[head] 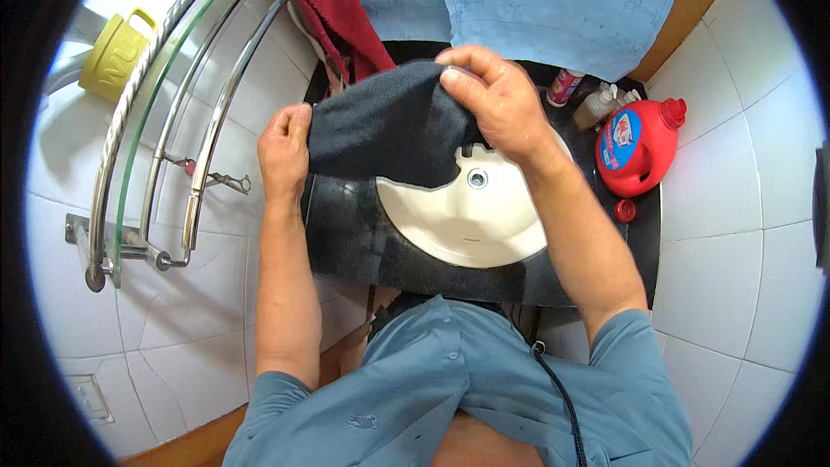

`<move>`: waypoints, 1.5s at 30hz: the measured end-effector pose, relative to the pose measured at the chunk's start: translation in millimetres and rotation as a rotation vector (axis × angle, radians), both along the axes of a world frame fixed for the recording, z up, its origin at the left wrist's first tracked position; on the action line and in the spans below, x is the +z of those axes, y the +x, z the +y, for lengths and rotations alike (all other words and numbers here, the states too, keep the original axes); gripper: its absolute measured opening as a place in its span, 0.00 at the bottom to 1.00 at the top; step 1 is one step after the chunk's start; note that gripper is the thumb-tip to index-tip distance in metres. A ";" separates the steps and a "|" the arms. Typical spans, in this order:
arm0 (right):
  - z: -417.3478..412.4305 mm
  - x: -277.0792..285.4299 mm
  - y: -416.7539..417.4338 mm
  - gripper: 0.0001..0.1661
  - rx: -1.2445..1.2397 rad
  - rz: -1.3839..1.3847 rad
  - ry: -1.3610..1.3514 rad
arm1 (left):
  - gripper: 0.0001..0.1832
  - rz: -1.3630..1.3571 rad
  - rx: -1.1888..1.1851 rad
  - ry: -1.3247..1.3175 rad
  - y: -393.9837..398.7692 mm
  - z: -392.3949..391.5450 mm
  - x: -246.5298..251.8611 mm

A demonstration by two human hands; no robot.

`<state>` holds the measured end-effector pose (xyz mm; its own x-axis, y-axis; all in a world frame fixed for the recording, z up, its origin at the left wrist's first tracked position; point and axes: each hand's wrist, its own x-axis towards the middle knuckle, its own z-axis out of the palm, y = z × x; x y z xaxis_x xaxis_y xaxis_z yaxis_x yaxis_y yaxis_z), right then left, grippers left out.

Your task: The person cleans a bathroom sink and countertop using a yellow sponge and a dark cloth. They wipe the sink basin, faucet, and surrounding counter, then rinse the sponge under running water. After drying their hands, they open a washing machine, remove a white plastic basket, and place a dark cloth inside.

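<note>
A dark cloth item, its exact kind not certain, is stretched between both hands above a cream washbasin set in a black countertop. My left hand grips its left edge with thumb and curled fingers. At its upper right corner, my right hand pinches the fabric between thumb and fingers. The skin of both hands looks wet. The cloth hides the left and back part of the basin, while the drain shows beside its lower right edge.
Right of the basin stand a red detergent jug, its red cap, pump bottles and a pink-and-white can. On the left wall are a glass shelf with metal rails, a red towel and scissors.
</note>
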<state>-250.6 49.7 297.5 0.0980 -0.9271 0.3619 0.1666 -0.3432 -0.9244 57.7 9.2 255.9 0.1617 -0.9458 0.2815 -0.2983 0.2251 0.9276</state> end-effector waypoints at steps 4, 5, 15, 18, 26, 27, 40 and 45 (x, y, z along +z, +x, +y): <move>-45.2 49.6 -36.1 0.12 -0.214 0.214 -0.237 | 0.20 -0.004 0.088 -0.194 -37.7 -50.6 32.4; -55.3 60.3 -40.3 0.13 -0.212 0.165 -0.205 | 0.20 0.016 0.060 -0.235 -40.0 -67.9 40.5; -32.2 24.1 -97.6 0.13 -0.452 0.337 -0.168 | 0.17 0.064 -0.090 -0.213 -105.7 -66.0 15.3; -10.3 -43.2 -133.3 0.18 -0.378 0.369 0.055 | 0.15 -0.017 -0.274 0.171 -104.6 -42.6 -33.9; -1.1 -75.0 -147.0 0.21 -0.370 0.247 0.203 | 0.13 0.159 -0.424 0.219 -100.5 -56.2 -51.3; -8.9 -72.1 -148.1 0.21 -0.369 0.254 0.235 | 0.14 0.213 -0.431 0.278 -107.6 -61.5 -41.2; -43.7 -121.6 -98.4 0.23 -0.707 0.458 0.201 | 0.22 -0.204 -0.406 -0.337 -165.8 -65.8 -45.8; -19.5 -145.2 -37.5 0.30 -0.426 0.314 0.055 | 0.33 0.190 -0.761 0.045 -182.6 -48.3 -82.1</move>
<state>-288.0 30.2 152.3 -0.1958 -0.9249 0.3258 -0.2648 -0.2700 -0.9257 -124.9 -39.1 173.7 -0.4940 -0.8256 0.2728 0.0878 0.2648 0.9603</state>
